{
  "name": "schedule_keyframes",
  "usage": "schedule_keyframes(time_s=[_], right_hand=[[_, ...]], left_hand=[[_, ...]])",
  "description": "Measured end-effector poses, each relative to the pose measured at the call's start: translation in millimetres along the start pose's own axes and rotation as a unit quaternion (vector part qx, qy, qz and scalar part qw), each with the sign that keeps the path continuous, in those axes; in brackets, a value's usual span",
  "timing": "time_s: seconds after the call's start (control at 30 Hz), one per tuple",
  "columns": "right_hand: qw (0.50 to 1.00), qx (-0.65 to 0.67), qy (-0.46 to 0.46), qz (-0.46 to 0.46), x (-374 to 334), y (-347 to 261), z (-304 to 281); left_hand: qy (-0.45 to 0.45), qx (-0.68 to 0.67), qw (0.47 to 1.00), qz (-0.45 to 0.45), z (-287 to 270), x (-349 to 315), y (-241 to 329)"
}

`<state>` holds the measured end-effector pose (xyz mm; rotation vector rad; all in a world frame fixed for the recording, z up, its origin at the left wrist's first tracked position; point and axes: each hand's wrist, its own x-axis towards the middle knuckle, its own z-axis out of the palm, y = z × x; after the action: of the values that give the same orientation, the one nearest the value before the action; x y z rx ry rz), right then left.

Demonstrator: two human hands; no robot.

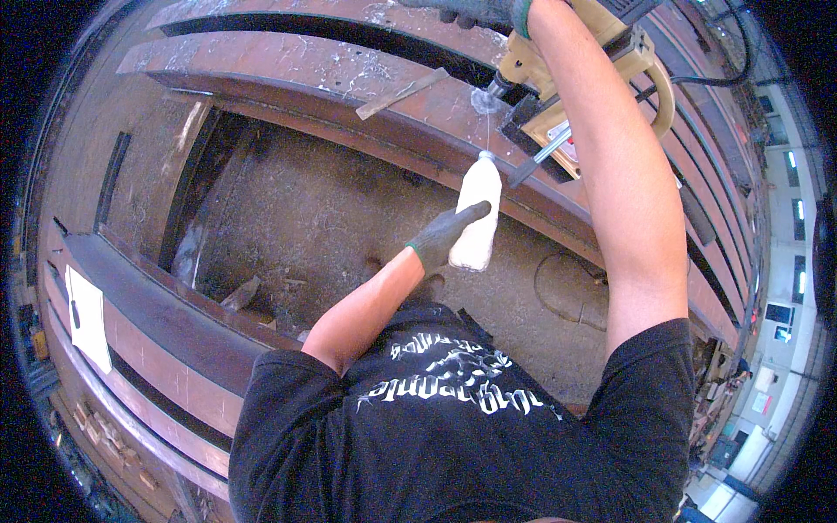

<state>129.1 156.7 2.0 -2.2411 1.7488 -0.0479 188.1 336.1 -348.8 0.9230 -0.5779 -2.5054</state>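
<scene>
My left hand [440,234]: fingers grip white bottle [479,196] near yellow drill [534,71] | right hand [488,9]: finger state, I cannot tell

Rust-brown steel beam [218,57]: grey flat strip [401,93], pale shavings [377,66], yellow drilling machine [540,77]. Left beam [153,353]: white sheet [90,327].

the bottle [479,196] is showing milky white, the left glove [443,234] dark grey with a green cuff [416,254]. the drill [528,71] is wearing yellowish tan, the shirt [466,444] is bearing white print on black, and the beams [279,65] are showing whitish-flecked reddish brown.
</scene>
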Motion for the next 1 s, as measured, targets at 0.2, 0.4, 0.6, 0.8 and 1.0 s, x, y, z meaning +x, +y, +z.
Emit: schedule_keyframes(time_s=[0.2,0.4,0.6,0.8,1.0], right_hand=[[1.000,-0.005,-0.007,0.009,2.8,0.5,0.6],[1.000,0.001,0.010,0.005,6.8,7.1,5.7],[0.999,-0.030,-0.027,-0.028,19.4,-1.0,7.4],[1.000,-0.020,-0.004,0.001,10.0,7.6,4.0],[1.000,-0.016,-0.004,0.004,4.4,0.7,4.7]], left_hand=[[-0.007,0.011,1.000,0.013,-6.6,9.6,-6.9],[-0.010,0.011,1.000,0.004,-1.6,2.7,-2.5],[0.022,0.016,1.000,0.009,-1.9,-8.3,5.0],[-0.002,0.023,1.000,0.010,0.6,2.4,-1.6],[-0.010,0.019,1.000,0.018,-0.7,0.9,0.1]])
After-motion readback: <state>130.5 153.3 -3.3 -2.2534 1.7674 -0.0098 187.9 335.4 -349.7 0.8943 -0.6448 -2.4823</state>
